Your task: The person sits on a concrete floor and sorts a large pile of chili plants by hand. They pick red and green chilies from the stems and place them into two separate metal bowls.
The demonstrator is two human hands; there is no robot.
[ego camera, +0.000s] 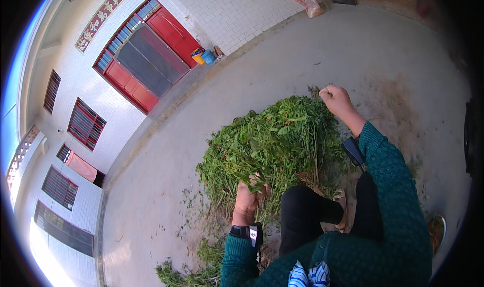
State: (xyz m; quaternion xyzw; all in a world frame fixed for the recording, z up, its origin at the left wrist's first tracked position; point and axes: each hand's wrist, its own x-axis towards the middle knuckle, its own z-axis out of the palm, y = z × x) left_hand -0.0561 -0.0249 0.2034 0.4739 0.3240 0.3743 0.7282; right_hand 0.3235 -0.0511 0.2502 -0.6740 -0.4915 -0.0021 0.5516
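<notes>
A large heap of uprooted green chilli pepper plants [264,139], dotted with small red peppers, lies on the ground before my knees. My left hand [249,200], at the near edge of the heap, is closed around a leafy pepper plant [255,185] whose leaves partly cover the fingers. Beyond the heap's right side, my right hand [336,99] is raised with curled fingers. A speck of green shows at its fingers, but whether they hold it is unclear.
A metal-rimmed container [437,234] with red contents stands at the far right. More cut plants [189,273] lie at lower left. Leaf scraps and soil [397,101] mark the concrete. Farther off are buckets [208,56], a red double door [174,26] and a filled sack [310,3].
</notes>
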